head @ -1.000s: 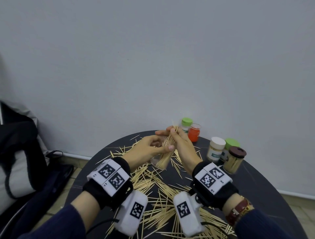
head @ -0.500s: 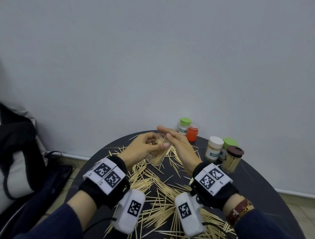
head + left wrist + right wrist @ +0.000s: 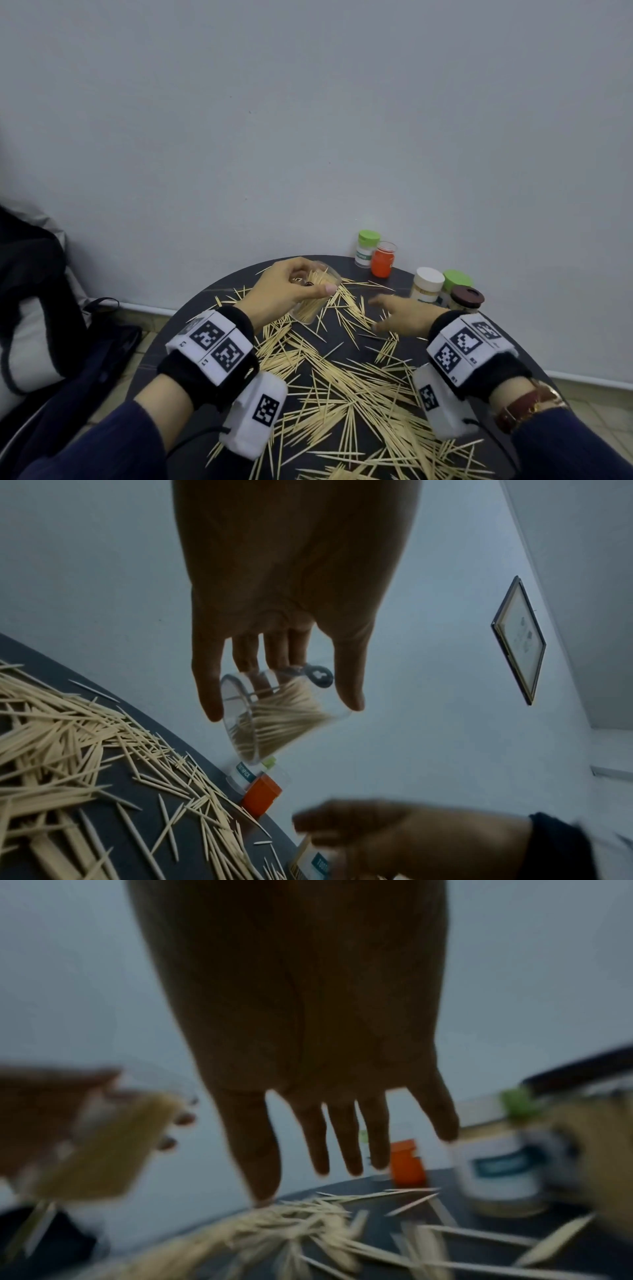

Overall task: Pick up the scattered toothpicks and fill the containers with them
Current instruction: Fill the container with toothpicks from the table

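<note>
My left hand (image 3: 291, 291) grips a clear plastic container (image 3: 317, 298) partly filled with toothpicks and holds it tilted above the far left of the round dark table (image 3: 507, 346). In the left wrist view the fingers (image 3: 274, 653) and thumb wrap the container (image 3: 274, 718). My right hand (image 3: 397, 313) is open with fingers spread, low over the scattered toothpicks (image 3: 342, 377), to the right of the container; it is blurred by motion. The right wrist view shows the straight fingers (image 3: 342, 1139) above a toothpick heap (image 3: 291, 1218), holding nothing.
Closed containers stand at the table's far right: a green-lidded one (image 3: 367, 248), an orange one (image 3: 383, 260), a white-lidded one (image 3: 428, 284), another green-lidded one (image 3: 457, 279) and a brown-lidded one (image 3: 466, 299). A dark bag (image 3: 41, 308) lies left of the table.
My right hand has left the container's mouth and swung right and down over the loose toothpicks. The left hand keeps holding the container, now a little farther left.
</note>
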A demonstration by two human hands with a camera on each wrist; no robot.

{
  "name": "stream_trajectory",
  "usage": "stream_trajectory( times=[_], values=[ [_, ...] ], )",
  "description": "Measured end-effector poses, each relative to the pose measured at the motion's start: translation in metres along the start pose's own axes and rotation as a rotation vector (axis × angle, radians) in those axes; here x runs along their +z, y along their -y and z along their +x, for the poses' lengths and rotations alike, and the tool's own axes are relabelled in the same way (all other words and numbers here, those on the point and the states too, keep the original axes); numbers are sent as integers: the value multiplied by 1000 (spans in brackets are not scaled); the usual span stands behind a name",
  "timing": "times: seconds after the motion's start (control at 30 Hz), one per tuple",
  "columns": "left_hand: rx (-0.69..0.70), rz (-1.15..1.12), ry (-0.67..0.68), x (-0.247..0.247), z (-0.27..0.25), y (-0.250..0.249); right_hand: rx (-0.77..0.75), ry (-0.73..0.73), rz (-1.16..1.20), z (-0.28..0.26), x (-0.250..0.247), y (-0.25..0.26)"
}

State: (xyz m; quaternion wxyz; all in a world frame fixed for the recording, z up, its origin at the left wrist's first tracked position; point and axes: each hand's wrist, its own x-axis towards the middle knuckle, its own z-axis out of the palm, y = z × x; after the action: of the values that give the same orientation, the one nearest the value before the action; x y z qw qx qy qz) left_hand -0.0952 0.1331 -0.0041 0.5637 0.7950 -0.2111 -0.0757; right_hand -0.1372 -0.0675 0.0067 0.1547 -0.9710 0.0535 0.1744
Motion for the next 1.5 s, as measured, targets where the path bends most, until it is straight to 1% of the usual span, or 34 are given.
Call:
stream_trajectory(
  times=[0.03,0.13,0.23,0.5,0.77,0.87,1.0,1.3,1.4,1.5],
  values=[
    [-3,11,1,1,1,0,43,56,-85,-1,2,-5],
    [-9,30,9,3,3,2,82,200,-183,-5,8,-14],
    [-12,47,21,5,2,0,92,251,-307,-6,12,-18],
    [-9,83,32,8,2,0,35,232,-453,-17,15,-13],
    [6,107,51,13,-6,-4,-49,226,-370,-39,31,-6],
    [15,116,56,14,-10,-4,-32,195,-318,-45,39,-1],
    [18,120,69,15,-13,-6,8,165,-319,-46,49,7],
    [32,135,75,14,-14,-5,-15,149,-538,-42,58,30],
    [35,132,90,16,-14,-6,-13,148,-579,-38,63,33],
    [37,140,101,20,-13,-6,8,142,-567,-38,64,35]
  ],
)
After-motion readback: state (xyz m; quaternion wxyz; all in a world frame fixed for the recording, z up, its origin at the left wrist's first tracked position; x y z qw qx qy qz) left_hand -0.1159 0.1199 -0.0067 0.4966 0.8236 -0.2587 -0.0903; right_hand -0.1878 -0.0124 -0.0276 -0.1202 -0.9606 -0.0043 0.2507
